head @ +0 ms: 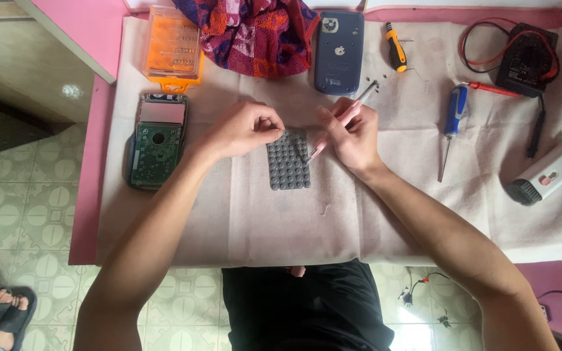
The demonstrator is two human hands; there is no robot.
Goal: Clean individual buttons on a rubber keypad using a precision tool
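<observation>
Two bare hands meet over the middle of the pale cloth-covered pink table (333,221), forearms coming in from the near edge. Between them lies a grey rubber keypad mat studded with round bumps (288,160), flat on the cloth, bumps up.

Left hand (245,127): fingers curled narrow, tips pinching or pressing the mat's far-left corner. Judged: steadying it so it does not slide. Whether something small sits between the tips, cannot tell.

Right hand (354,133): fingers closed round a slim pink-handled tool with a grey end (343,120), held like a pen, its lower tip touching the mat's right edge. That grip suits fine work.

Left of the hands, apart from them, an opened device shell showing a green circuit board and a pinkish panel (157,140) lies face up. Right of the hands, a blue-handled screwdriver (451,123) rests within reach; further right, a white handheld gadget with a dark grille end (544,175).

Far row: an orange clear plastic bit case (173,47), a crumpled red and purple patterned cloth (252,32), a blue-grey back cover (339,52) lying flat, tiny dark screws (371,89) loose beside it, a yellow and black stubby screwdriver (395,49), and a black box with red and black leads (527,55).
</observation>
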